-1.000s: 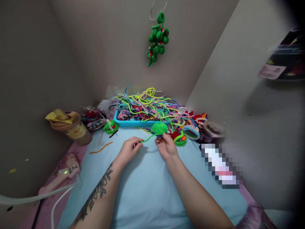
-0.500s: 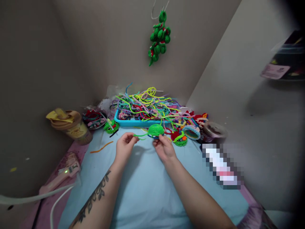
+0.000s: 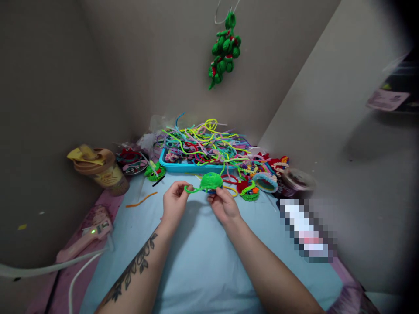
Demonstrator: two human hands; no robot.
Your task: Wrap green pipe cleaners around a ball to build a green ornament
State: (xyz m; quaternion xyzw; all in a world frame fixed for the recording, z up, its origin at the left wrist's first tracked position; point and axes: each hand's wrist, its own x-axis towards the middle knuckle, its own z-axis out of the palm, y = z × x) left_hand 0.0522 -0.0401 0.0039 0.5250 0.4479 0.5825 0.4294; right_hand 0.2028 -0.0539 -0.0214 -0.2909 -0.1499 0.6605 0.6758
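Between my hands is a round green pipe-cleaner piece (image 3: 211,180) with some dark blue at its underside. My right hand (image 3: 224,204) grips its lower right edge between thumb and fingers. A green pipe cleaner (image 3: 193,189) runs out from its left side and curls back in a loop. My left hand (image 3: 176,196) pinches that strand near the loop. Just right of my right hand lies a green and red pipe-cleaner figure (image 3: 248,191) with an orange spot. Another green figure (image 3: 155,172) rests beyond my left hand.
A blue tray (image 3: 196,167) heaped with pipe cleaners stands at the back. Left are a lidded cup (image 3: 104,171), an orange pipe cleaner (image 3: 141,199) and a pink glue gun (image 3: 87,239) with a lit green light. A blurred-out device (image 3: 307,231) lies right. Green pieces (image 3: 225,50) hang above.
My left hand has bent the loose green strand end back into a loop; before, it stuck out in separate ends. The view has shifted slightly.
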